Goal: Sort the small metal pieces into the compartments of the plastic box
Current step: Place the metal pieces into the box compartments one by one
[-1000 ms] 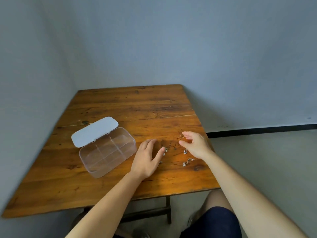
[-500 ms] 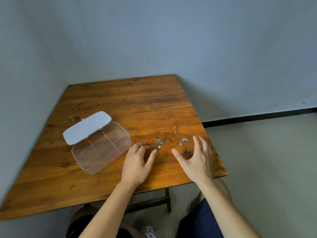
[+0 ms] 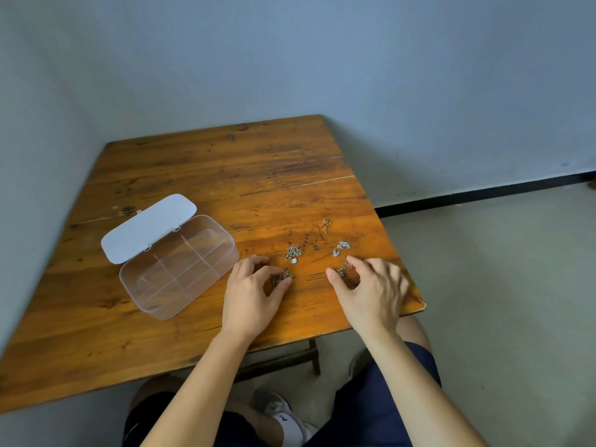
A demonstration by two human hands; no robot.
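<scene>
A clear plastic box [image 3: 193,287] with several empty compartments sits at the left of the wooden table [image 3: 225,175], its white lid [image 3: 148,227] hinged open behind it. Small metal chain pieces lie to its right: a silver tangle [image 3: 292,253], another silver one [image 3: 342,247] and a gold one [image 3: 325,225]. My left hand [image 3: 251,298] rests on the table with thumb and fingers curved around a dark tangle [image 3: 281,277]. My right hand [image 3: 371,291] hovers near the right front corner, thumb and forefinger apart on either side of another piece [image 3: 343,268].
The table stands in a corner between grey walls. Its right edge [image 3: 403,269] and front edge are close to my hands. Below the table are my knees, dark shorts and a shoe [image 3: 280,414].
My right hand has moved forward from the front edge and bent its fingers at a piece. My left hand has closed in around the dark tangle. The view has tilted down.
</scene>
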